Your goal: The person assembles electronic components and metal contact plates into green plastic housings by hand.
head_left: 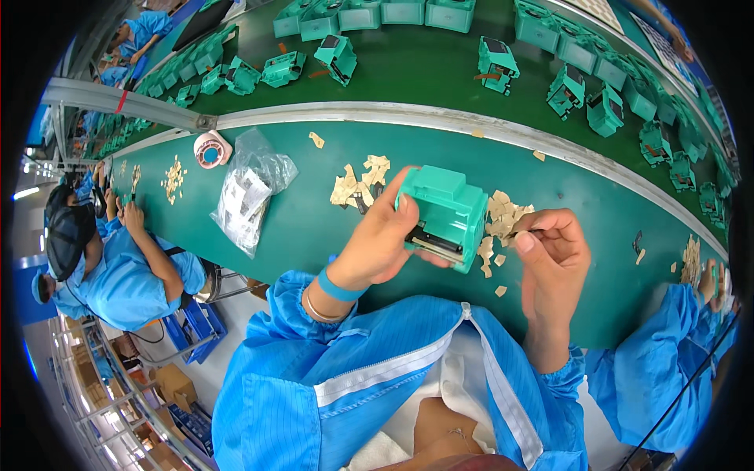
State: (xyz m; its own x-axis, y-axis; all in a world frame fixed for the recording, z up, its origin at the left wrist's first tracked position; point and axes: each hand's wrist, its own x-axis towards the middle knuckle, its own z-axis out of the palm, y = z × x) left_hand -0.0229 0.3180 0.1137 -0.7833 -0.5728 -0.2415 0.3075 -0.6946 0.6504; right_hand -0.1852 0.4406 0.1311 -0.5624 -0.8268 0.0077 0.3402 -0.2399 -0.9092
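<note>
My left hand (375,243) grips a green plastic housing (444,192), tilted so its open side with a dark strip inside faces me. The thumb lies over its left edge. To the right of it, my right hand (554,259) is closed in a pinch, with a small dark piece (536,231) between thumb and forefinger. What this piece is I cannot make out. Behind the pinch lies a pile of torn cream paper scraps (503,216). A second scrap pile (361,184), with some dark bits at its edge, lies left of the housing.
A clear plastic bag (251,192) of parts and a pink-white tape roll (212,149) sit on the green table. Beyond a metal rail (314,112), several green housings (336,59) stand on a conveyor. Co-workers in blue sit at left (133,271) and right (652,361).
</note>
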